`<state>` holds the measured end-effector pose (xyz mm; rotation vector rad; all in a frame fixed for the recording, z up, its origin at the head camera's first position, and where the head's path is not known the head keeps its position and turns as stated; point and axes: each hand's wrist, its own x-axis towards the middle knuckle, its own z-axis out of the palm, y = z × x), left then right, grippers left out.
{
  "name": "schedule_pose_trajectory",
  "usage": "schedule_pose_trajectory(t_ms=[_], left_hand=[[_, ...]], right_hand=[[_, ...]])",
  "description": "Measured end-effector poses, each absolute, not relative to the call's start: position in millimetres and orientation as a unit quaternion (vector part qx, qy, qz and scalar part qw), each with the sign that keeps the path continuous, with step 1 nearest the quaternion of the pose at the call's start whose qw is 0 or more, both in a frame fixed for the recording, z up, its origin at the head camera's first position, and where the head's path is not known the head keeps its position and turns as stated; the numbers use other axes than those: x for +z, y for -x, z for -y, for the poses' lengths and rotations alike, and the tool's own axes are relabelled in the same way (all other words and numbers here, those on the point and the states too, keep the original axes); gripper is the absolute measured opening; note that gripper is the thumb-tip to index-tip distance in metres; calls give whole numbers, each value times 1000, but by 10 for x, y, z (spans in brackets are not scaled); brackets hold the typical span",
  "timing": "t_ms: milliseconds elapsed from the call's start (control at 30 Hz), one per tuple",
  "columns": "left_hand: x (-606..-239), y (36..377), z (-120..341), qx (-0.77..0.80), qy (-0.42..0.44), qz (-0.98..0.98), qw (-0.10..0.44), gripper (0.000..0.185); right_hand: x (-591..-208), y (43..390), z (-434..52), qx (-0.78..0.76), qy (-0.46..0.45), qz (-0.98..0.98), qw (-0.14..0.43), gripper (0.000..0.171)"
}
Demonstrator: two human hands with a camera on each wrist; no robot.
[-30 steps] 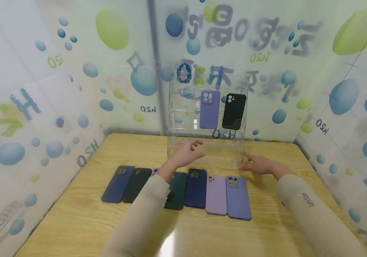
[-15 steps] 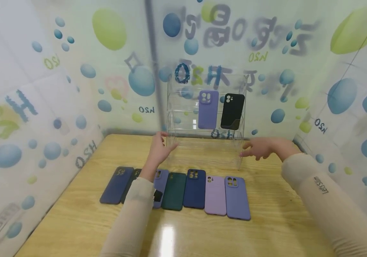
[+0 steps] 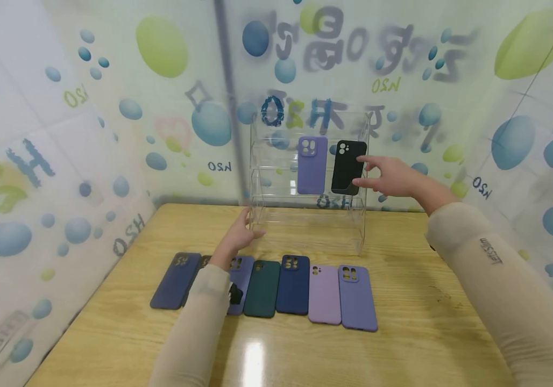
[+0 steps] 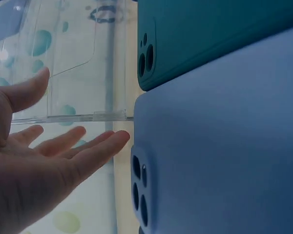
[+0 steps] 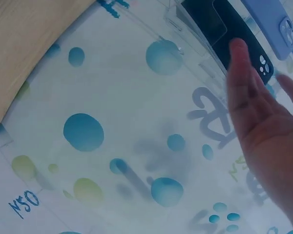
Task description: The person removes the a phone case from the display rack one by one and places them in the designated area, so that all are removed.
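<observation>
A clear acrylic stepped display rack (image 3: 305, 220) stands at the back of the wooden table (image 3: 402, 322). On its upper shelf lean a lavender phone case (image 3: 312, 164) and a black phone case (image 3: 349, 167) (image 5: 219, 27). My right hand (image 3: 385, 174) (image 5: 256, 112) is raised beside the rack's right side, fingers straight, fingertips at the black case's edge. My left hand (image 3: 240, 235) (image 4: 49, 146) lies open against the rack's lower left corner. Several cases lie in a row in front, among them a dark green one (image 3: 262, 287) (image 4: 215, 34) and a lavender one (image 3: 356, 296).
Curtain walls printed with blue and green bubbles (image 3: 63, 134) close in the table on three sides. A grey pole (image 3: 230, 102) rises behind the rack. Bare tabletop shows in front of the row of cases and to its right.
My right hand rose from the table by the rack's lower right corner up to the black case on the upper shelf. My left hand moved left to the rack's lower left corner.
</observation>
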<state>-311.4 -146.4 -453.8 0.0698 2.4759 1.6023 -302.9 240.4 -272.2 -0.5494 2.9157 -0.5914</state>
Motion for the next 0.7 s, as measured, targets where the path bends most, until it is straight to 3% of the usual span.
schedule_pose_trajectory(t_ms=[233, 700], left_hand=[[-4601, 3116, 1480, 566, -6, -818, 98, 88], [-4617, 3145, 1441, 579, 34, -807, 110, 85]], right_hand=[[-2777, 3180, -2367, -219, 162, -962, -25, 94], [-3027, 3444, -2403, -238, 107, -964, -55, 97]])
